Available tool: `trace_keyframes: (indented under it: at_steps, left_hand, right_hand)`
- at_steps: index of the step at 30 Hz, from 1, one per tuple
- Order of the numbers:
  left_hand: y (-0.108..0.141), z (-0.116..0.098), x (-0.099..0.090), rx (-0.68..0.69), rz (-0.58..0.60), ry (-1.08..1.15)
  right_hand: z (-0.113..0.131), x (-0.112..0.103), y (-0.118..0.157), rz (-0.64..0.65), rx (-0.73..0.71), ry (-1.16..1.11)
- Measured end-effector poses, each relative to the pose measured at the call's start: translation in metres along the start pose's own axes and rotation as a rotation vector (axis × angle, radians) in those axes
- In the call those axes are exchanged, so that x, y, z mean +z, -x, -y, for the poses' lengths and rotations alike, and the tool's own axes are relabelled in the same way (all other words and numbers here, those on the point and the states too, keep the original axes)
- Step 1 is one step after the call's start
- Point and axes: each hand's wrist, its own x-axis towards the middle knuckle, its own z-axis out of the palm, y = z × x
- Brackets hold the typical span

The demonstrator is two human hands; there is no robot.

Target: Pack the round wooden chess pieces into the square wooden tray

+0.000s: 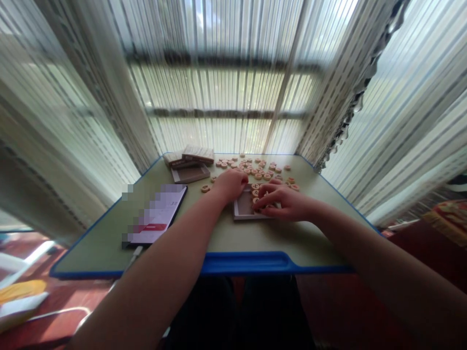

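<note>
A shallow open box (242, 206) stands on the table, with round wooden xiangqi pieces (255, 186) lined up in its right part. Over that part lies my right hand (290, 201), its fingers spread and their tips touching the pieces; some pieces are hidden beneath it. My left hand (231, 184) is at the box's far left corner, with the fingers curled closed. Whatever it may hold is hidden from view. Many loose xiangqi pieces (258, 176) lie scattered beyond both hands, and a single piece (205, 188) rests left of my left hand.
The pale green table (314, 243) has a blue rim and a blue front groove (248, 262). A tablet (156, 218) with a charging cable (136, 255) lies at the left. Behind it are stacked boxes (197, 153) and an open box part (189, 172). Curtains (226, 131) hang behind.
</note>
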Motion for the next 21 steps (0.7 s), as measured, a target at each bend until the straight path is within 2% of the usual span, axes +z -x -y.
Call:
trace_keyframes:
  at_steps: [11,16,21]
  left_hand:
    - [0.0000,0.0001,0.0006,-0.013,0.015,0.016]
    - [0.0005,-0.0001,0.0011,-0.004,0.008,0.016]
    - [-0.0003,0.0009,0.0024,-0.005,0.015,0.014]
  right_hand:
    - [-0.0032,0.0014,0.0014,-0.018,0.044,-0.008]
    - [-0.0031,0.0005,0.0010,-0.098,0.043,-0.041]
    - [-0.0064,0.0051,-0.0004,-0.181,0.064,0.039]
